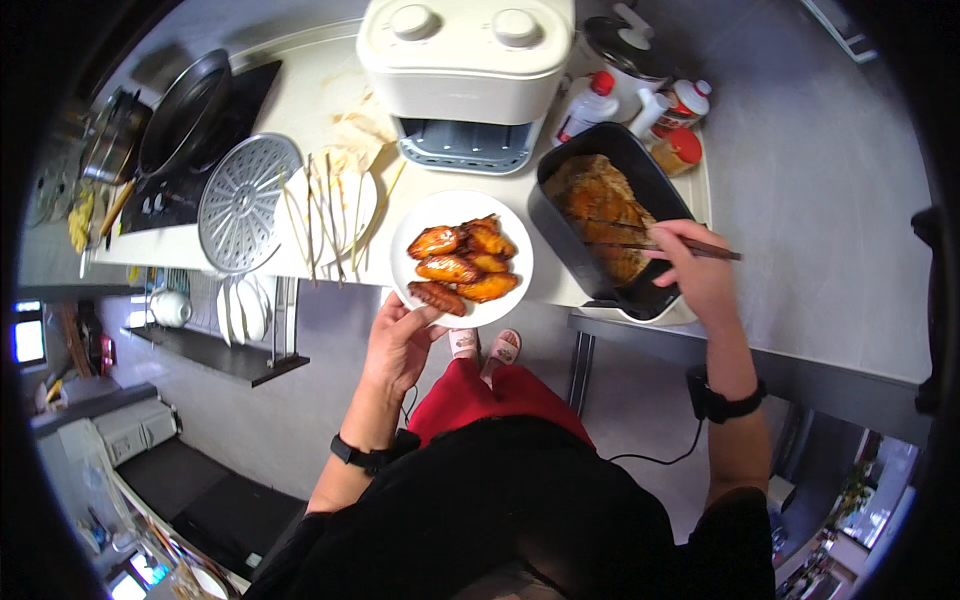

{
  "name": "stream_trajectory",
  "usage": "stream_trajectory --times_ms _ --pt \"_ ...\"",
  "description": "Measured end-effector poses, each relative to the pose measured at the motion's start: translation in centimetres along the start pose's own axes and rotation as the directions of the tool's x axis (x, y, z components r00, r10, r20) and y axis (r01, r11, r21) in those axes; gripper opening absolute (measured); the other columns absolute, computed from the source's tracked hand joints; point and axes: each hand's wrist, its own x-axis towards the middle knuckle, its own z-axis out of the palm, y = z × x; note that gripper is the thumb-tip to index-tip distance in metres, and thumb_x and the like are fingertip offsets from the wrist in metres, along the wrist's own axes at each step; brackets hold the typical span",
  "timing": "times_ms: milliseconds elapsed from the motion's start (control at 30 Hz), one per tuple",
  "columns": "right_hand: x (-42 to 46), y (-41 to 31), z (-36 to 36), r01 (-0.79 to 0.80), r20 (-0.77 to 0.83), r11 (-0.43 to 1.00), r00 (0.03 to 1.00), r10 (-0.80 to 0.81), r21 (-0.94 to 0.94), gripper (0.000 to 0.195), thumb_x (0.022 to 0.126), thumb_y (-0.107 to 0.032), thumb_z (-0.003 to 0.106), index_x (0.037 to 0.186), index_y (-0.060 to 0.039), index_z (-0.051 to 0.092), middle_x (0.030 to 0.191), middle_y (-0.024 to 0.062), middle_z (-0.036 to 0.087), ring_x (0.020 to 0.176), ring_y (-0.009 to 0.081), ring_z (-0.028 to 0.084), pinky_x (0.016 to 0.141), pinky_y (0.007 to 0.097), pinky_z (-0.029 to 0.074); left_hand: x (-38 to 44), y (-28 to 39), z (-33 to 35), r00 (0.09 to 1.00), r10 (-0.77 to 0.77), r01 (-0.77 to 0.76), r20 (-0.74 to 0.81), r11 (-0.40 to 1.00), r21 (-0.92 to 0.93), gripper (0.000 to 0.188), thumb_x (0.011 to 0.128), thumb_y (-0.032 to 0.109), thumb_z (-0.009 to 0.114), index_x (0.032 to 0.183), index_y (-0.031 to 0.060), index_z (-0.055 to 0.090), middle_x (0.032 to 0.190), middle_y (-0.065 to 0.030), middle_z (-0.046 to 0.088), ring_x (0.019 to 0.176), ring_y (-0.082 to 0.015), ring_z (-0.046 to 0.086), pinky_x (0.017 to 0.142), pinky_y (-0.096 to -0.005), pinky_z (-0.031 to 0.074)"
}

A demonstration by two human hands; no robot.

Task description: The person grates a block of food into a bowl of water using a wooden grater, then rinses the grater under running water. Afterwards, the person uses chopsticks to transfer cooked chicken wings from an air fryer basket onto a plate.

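My left hand (403, 339) grips the near rim of a white plate (517, 291), which holds several glazed, browned chicken wings (450, 268). Its thumb lies over the rim beside the darkest wing. In my right hand (694, 266) is a pair of dark chopsticks (716, 250), their tips down inside a black air fryer basket (559, 240). Browned, stained lining paper (600, 195) covers the basket's bottom, and the chopstick tips are at it. Whether they pinch anything there cannot be told.
A cream air fryer (465, 94) stands behind the plate. Used skewers (330, 217) lie across another white plate (364, 199), beside a perforated metal steamer disc (247, 196). A frying pan (184, 112) sits at the left. Bottles (589, 109) and a spice jar (677, 151) stand behind the basket.
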Motion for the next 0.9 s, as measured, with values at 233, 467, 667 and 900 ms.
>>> stream_trajectory --times_ms 233,467,667,900 --pt "2.3 2.4 2.5 -0.09 0.056 0.985 0.995 0.083 0.147 0.025 0.089 -0.02 0.064 0.101 0.0012 0.065 0.094 0.0097 0.066 0.082 0.0201 0.069 0.052 0.0261 0.056 -0.3 -0.3 -0.1 1.0 0.001 -0.001 0.01 1.0 -0.001 0.038 0.083 0.0 0.056 0.12 0.0034 0.049 0.116 -0.0098 0.061 0.103 -0.0211 0.062 0.087 -0.0387 0.053" --pt "2.2 3.5 2.2 0.082 0.049 0.991 0.995 -0.087 0.105 0.019 0.087 -0.015 0.065 0.096 0.0012 0.069 0.09 0.0098 0.067 0.082 0.018 0.068 0.058 0.0254 0.057 1.0 -0.9 -0.3 0.998 -0.055 0.056 -0.027 0.998 0.021 0.034 0.084 0.001 0.053 0.118 0.0044 0.052 0.113 -0.0089 0.062 0.101 -0.0211 0.062 0.087 -0.0389 0.053" --pt "3.9 3.9 -0.1 -0.074 -0.155 0.953 0.98 0.123 0.293 0.035 0.09 -0.028 0.062 0.102 0.0057 0.06 0.098 0.0146 0.065 0.088 0.025 0.068 0.06 0.0289 0.058 2.4 -1.9 -0.7 0.994 -0.089 0.087 -0.06 0.996 -0.025 0.037 0.085 0.0 0.053 0.122 0.002 0.049 0.118 -0.0095 0.059 0.106 -0.0207 0.059 0.087 -0.0363 0.052" --pt "4.2 3.0 0.1 -0.086 0.053 0.981 0.996 0.078 0.174 0.03 0.093 -0.023 0.059 0.106 0.0039 0.06 0.101 0.0127 0.064 0.092 0.0252 0.067 0.059 0.0285 0.057 3.9 -3.1 -3.2 0.993 -0.092 0.089 -0.066 0.995 -0.05 0.033 0.086 0.0 0.055 0.119 0.0031 0.051 0.115 -0.0091 0.06 0.103 -0.0203 0.06 0.085 -0.035 0.053"
